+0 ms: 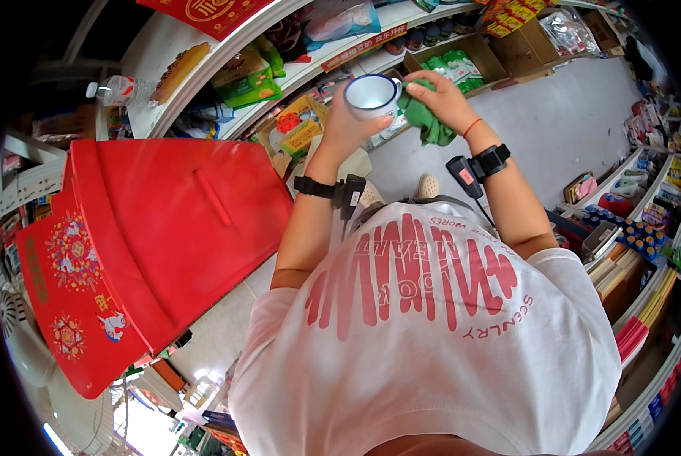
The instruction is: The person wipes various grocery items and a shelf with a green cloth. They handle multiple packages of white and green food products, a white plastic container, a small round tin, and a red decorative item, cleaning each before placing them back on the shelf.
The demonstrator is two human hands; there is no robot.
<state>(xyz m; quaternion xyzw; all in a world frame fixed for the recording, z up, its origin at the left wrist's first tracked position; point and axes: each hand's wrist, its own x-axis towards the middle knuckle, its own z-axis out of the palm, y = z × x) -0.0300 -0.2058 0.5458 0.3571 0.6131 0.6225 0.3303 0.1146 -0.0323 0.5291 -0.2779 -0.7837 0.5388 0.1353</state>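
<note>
My left hand (346, 122) is wrapped around a white enamel mug (373, 96) with a dark blue rim. The mug is tilted so that its bare inside faces me, and its handle points towards my right hand. In my right hand (445, 102) is a crumpled green cloth (428, 118), pinched between thumb and fingers and hanging below them. The cloth is close beside the mug's handle; whether it touches the mug I cannot tell. Both hands are held in the air in front of the shelving.
A large red box (186, 199) stands at my left. Shelves ahead hold packaged goods (248, 77), and a plastic bottle (125, 91) lies at the upper left. Cardboard cartons (522, 45) sit on the grey floor (557, 108). Stocked shelves (631, 188) line my right side.
</note>
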